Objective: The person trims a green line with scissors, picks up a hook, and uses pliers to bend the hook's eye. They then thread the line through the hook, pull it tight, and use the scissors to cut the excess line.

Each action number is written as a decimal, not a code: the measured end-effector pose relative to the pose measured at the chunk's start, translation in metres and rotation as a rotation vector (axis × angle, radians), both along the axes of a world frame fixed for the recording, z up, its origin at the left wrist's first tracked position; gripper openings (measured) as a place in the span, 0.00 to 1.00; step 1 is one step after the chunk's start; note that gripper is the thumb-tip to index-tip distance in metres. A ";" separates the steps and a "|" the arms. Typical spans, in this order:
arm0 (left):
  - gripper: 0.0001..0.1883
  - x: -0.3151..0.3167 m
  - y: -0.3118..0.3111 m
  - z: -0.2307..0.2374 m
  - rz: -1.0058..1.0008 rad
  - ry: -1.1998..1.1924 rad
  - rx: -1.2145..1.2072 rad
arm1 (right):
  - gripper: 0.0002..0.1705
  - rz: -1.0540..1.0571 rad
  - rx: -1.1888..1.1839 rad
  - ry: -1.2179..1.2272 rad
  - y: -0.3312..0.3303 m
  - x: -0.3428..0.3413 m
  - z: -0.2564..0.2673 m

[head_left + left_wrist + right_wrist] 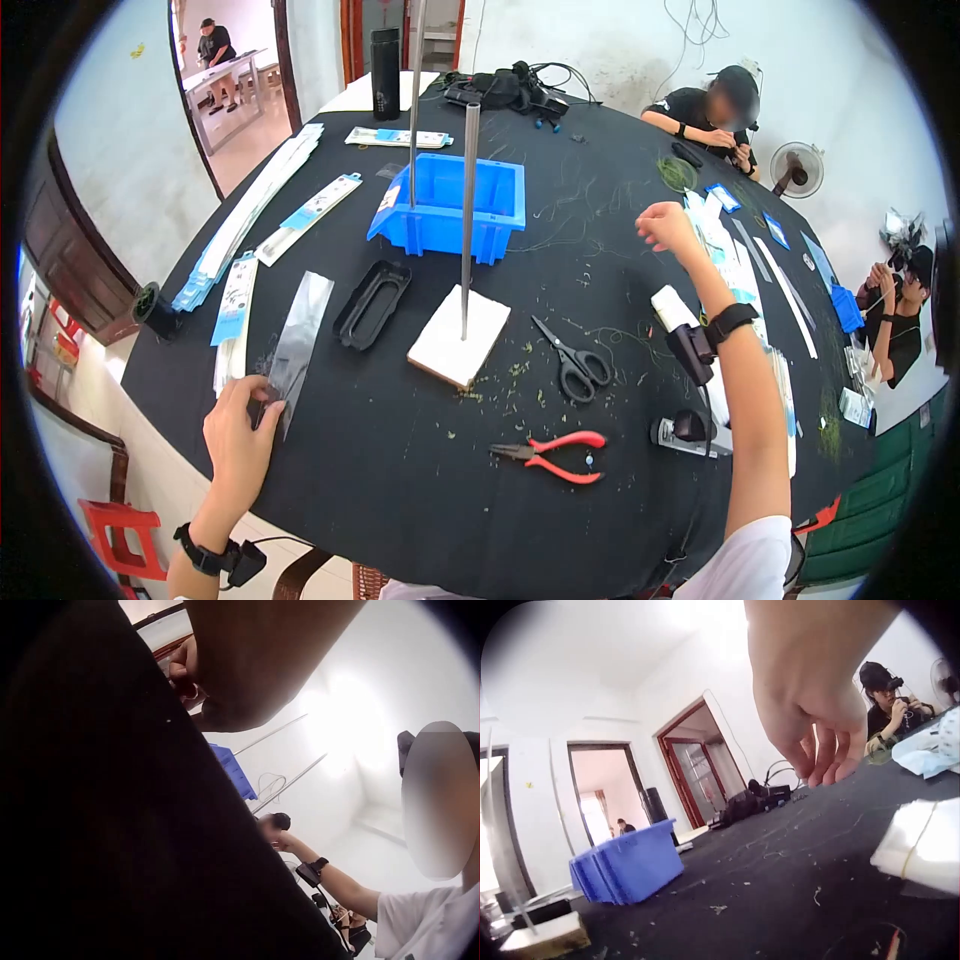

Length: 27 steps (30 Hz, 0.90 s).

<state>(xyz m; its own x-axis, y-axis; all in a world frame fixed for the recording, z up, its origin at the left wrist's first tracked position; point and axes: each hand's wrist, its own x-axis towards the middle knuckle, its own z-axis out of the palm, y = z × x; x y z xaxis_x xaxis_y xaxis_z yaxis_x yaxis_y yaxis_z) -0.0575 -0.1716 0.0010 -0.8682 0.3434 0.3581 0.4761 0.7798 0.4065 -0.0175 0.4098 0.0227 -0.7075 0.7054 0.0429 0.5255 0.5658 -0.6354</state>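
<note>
At the table's left, my left hand pinches the lower edge of a clear plastic sleeve between thumb and fingers. The left wrist view shows that hand only in part, behind the forearm, and what it touches is unclear there. My right hand is held above the right side of the table, left of the stacked blue-and-white packets. In the right wrist view, the right hand hangs with loosely bent fingers, and no object shows in them.
A metal rod rises from a white block; a second rod stands by the blue bin. Around them lie a black tray, scissors and red-handled pliers. Packets lie at left. Another person sits across the table.
</note>
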 end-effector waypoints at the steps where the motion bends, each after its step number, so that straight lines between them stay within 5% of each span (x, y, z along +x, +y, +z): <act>1: 0.20 0.002 0.005 0.003 0.010 0.044 -0.024 | 0.07 0.013 0.015 -0.013 0.002 -0.010 -0.007; 5: 0.28 0.002 0.010 0.011 0.027 0.054 -0.067 | 0.15 0.073 0.196 0.011 0.002 -0.048 -0.038; 8: 0.27 -0.002 0.009 0.012 0.001 0.082 -0.054 | 0.16 -0.099 0.263 -0.105 -0.015 -0.066 -0.037; 10: 0.26 0.002 0.009 0.021 0.080 -0.082 -0.014 | 0.13 -0.088 0.270 -0.150 -0.025 -0.071 -0.034; 18: 0.22 0.004 0.008 0.024 0.005 -0.020 0.095 | 0.07 -0.145 0.326 0.035 -0.024 -0.068 -0.043; 22: 0.21 0.014 0.013 0.035 -0.069 -0.041 0.136 | 0.02 -0.020 -0.064 0.271 -0.036 -0.050 0.001; 27: 0.18 0.035 0.028 0.056 -0.265 -0.138 0.229 | 0.06 0.266 -0.202 0.534 -0.083 0.002 0.082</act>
